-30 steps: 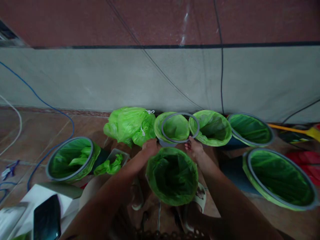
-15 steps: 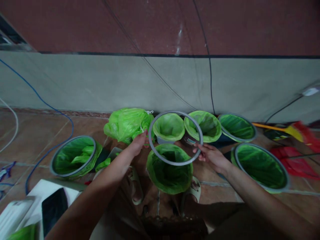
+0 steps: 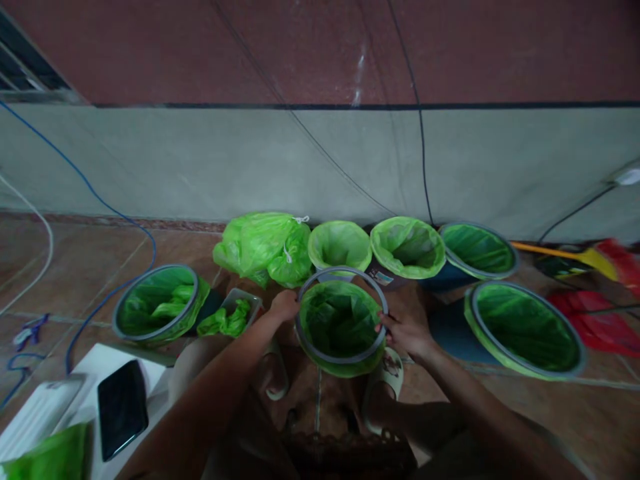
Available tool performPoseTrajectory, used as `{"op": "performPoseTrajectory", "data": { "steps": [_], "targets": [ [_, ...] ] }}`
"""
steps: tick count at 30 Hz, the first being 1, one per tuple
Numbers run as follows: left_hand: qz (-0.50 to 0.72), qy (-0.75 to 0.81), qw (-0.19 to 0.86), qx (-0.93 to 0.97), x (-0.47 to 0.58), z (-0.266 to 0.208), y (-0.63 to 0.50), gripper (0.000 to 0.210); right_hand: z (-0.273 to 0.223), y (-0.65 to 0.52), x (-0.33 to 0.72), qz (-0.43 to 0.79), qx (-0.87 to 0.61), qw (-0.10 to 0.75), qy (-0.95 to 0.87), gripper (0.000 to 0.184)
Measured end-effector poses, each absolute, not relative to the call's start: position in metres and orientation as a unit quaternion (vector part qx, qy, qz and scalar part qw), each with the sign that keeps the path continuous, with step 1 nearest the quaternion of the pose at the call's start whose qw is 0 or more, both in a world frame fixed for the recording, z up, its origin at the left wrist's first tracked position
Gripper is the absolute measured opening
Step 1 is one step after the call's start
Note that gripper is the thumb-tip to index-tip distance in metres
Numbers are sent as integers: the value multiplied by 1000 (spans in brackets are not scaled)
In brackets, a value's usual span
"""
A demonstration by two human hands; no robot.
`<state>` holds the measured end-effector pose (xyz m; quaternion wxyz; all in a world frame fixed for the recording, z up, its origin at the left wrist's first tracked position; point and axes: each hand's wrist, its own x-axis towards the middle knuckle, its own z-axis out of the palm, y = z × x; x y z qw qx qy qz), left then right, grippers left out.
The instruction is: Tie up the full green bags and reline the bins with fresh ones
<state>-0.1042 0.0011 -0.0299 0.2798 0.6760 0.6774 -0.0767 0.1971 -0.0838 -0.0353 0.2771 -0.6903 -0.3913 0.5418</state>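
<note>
A grey plastic ring is held level between my two hands, close over the mouth of a trash bin lined with a green bag. My left hand is closed on the ring's left side, its fingers partly hidden. On the right side, my right hand pinches the rim between thumb and fingers. The bin stands on the floor between my feet, and the bag's edge is folded outward over its rim. Whether the ring touches the bag, I cannot tell.
Green-lined bins stand along the wall, and more with grey rings lean right and left. A tied green bag rests by the wall. A phone lies on a white box at lower left. A red dustpan lies far right.
The ring has come down and toward me, from above the bins to around the near bin's mouth. Both hands moved with it, and my left hand has closed on the rim.
</note>
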Motion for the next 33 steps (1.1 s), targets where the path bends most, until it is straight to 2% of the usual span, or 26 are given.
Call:
{"op": "performPoseTrajectory", "data": {
  "steps": [7, 13, 18, 27, 33],
  "targets": [
    [-115, 676, 260, 679, -100, -43, -1, 20, -48, -84, 195, 534, -712, 245, -384, 17],
    [-150, 672, 257, 678, -97, -42, 0, 25, -50, -82, 202, 433, -741, 132, -497, 10],
    [-160, 663, 254, 686, -97, -41, -2, 28, -55, -81, 206, 344, -718, 26, -605, 19],
    [-183, 644, 243, 702, -93, -35, -2, 32, -48, -78, 201, 278, -736, -110, -607, 38],
    [-199, 632, 235, 712, -88, -35, -4, 33, -47, -79, 201, 278, -737, -137, -601, 38]
  ]
}}
